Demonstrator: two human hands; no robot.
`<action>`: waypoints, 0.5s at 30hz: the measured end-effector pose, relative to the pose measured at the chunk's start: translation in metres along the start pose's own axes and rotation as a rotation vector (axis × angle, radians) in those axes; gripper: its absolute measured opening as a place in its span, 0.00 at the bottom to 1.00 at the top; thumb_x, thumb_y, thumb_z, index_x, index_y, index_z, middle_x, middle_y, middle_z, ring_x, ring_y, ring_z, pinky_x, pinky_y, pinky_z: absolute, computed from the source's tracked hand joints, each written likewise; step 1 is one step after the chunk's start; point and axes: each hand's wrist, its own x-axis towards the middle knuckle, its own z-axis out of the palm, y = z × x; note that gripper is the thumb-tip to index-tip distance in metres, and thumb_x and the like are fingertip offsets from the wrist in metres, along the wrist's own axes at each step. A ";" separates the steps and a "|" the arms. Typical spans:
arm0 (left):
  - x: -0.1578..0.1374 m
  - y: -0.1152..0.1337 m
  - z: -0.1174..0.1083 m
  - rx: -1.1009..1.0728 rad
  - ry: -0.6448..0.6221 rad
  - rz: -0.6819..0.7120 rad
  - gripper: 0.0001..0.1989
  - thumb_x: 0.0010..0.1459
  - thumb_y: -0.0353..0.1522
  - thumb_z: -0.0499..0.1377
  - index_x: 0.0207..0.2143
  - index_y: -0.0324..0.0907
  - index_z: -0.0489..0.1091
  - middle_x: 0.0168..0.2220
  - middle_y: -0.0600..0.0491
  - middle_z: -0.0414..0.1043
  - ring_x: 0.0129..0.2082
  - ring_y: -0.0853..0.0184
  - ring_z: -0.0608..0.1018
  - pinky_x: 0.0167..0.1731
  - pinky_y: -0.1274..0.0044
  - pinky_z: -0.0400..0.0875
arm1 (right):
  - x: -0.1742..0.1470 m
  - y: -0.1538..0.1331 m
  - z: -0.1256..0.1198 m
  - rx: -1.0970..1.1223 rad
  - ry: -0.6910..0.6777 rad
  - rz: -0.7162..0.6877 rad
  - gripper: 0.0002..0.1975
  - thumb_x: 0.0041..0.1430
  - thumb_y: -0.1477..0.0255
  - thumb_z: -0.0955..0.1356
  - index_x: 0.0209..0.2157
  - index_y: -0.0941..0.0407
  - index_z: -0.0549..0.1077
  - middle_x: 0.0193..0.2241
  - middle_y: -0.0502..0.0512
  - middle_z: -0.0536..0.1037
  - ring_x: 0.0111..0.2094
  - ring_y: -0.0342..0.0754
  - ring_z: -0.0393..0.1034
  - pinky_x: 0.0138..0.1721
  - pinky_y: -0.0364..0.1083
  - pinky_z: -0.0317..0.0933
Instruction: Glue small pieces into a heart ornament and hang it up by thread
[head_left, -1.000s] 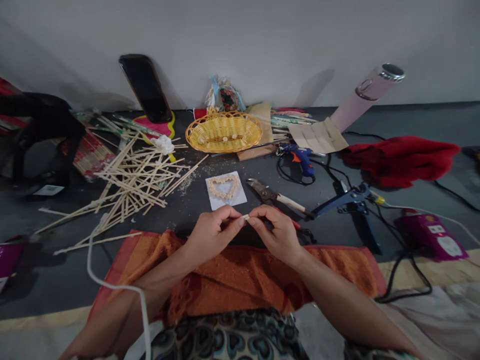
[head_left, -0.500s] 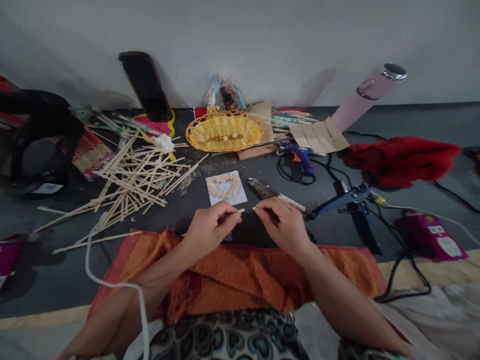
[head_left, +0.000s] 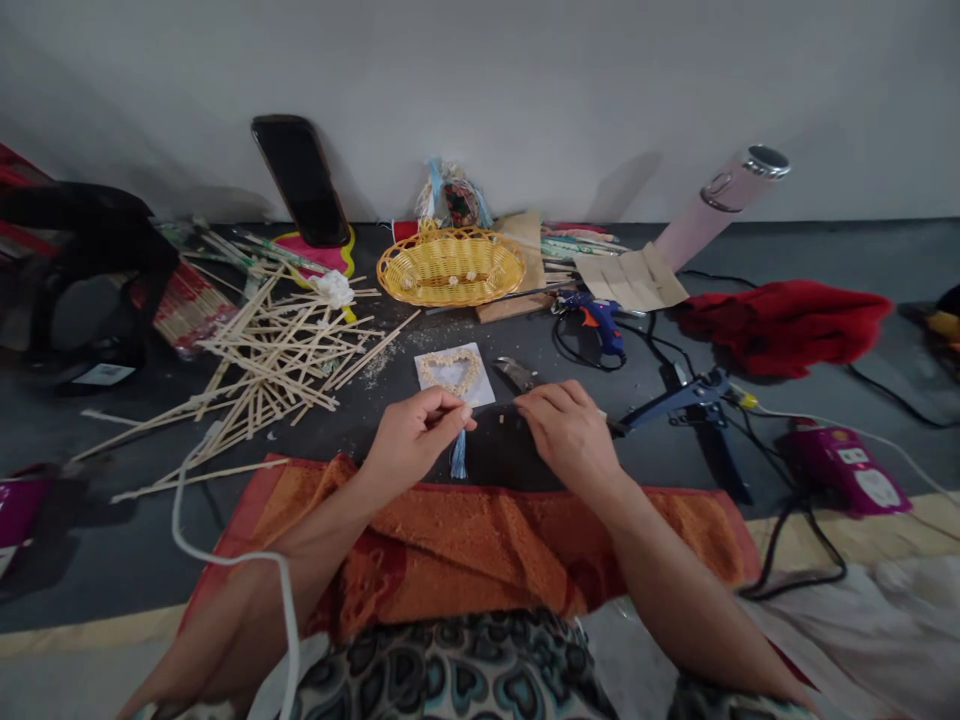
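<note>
My left hand (head_left: 416, 435) is closed in a pinch just in front of a white paper square (head_left: 484, 393). A short pale piece of stick (head_left: 467, 409) shows faintly at its fingertips. On the paper lies a heart outline (head_left: 472, 372) made of small pale bits. My right hand (head_left: 571, 440) is palm down over the handles of the pruning shears (head_left: 514, 373); its fingertips are hidden, and whether it grips them I cannot tell. A small stick bit (head_left: 502, 419) lies between the hands. A blue tassel (head_left: 459, 458) lies below my left fingers.
Loose thin sticks (head_left: 277, 350) are heaped on the left. Behind the paper stands a yellow wicker basket (head_left: 450, 265). To the right are a blue glue gun (head_left: 600, 318), its stand-like dark tool (head_left: 675, 400), a red cloth (head_left: 787, 320) and cables. An orange towel (head_left: 480, 540) covers the front edge.
My right hand has turned palm down and moved over the shears' handles, no longer showing a stick bit. A small bit now lies on the table. My left hand has shifted slightly left.
</note>
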 end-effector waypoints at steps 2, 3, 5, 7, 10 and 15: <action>0.000 0.001 -0.001 -0.020 -0.005 -0.010 0.11 0.62 0.38 0.56 0.34 0.40 0.74 0.31 0.53 0.80 0.25 0.72 0.74 0.24 0.82 0.62 | -0.002 0.008 -0.013 -0.018 0.025 0.033 0.10 0.66 0.73 0.63 0.42 0.57 0.76 0.41 0.59 0.77 0.44 0.54 0.65 0.48 0.53 0.60; 0.000 0.001 -0.002 -0.029 -0.005 -0.015 0.11 0.62 0.38 0.56 0.34 0.40 0.74 0.30 0.53 0.80 0.25 0.72 0.74 0.24 0.82 0.62 | -0.004 0.012 -0.019 -0.041 0.021 0.053 0.10 0.66 0.71 0.63 0.42 0.57 0.75 0.42 0.60 0.76 0.45 0.55 0.65 0.50 0.54 0.60; 0.000 0.002 -0.002 -0.047 -0.003 -0.019 0.11 0.61 0.38 0.57 0.34 0.40 0.74 0.31 0.52 0.80 0.25 0.72 0.74 0.23 0.82 0.62 | -0.010 0.018 -0.027 -0.096 -0.023 0.084 0.09 0.64 0.68 0.66 0.41 0.57 0.75 0.43 0.62 0.75 0.47 0.57 0.64 0.50 0.56 0.61; 0.000 0.002 -0.002 -0.066 -0.001 -0.017 0.12 0.61 0.39 0.56 0.34 0.40 0.73 0.31 0.52 0.80 0.25 0.72 0.74 0.23 0.82 0.62 | -0.016 0.021 -0.027 -0.142 -0.085 0.096 0.10 0.61 0.66 0.68 0.40 0.57 0.75 0.45 0.64 0.74 0.48 0.59 0.64 0.49 0.56 0.62; 0.000 0.002 -0.002 -0.084 -0.007 -0.013 0.12 0.61 0.39 0.56 0.34 0.40 0.74 0.31 0.52 0.80 0.26 0.71 0.75 0.23 0.82 0.62 | -0.022 0.024 -0.018 -0.174 -0.130 0.083 0.10 0.60 0.66 0.69 0.39 0.57 0.75 0.47 0.66 0.73 0.48 0.60 0.64 0.48 0.57 0.64; 0.001 0.001 -0.002 -0.106 -0.005 -0.021 0.11 0.61 0.38 0.57 0.34 0.41 0.74 0.31 0.52 0.80 0.26 0.72 0.75 0.24 0.82 0.63 | -0.022 0.032 -0.015 -0.043 -0.062 0.077 0.08 0.63 0.68 0.66 0.37 0.57 0.74 0.49 0.65 0.74 0.49 0.58 0.69 0.50 0.57 0.65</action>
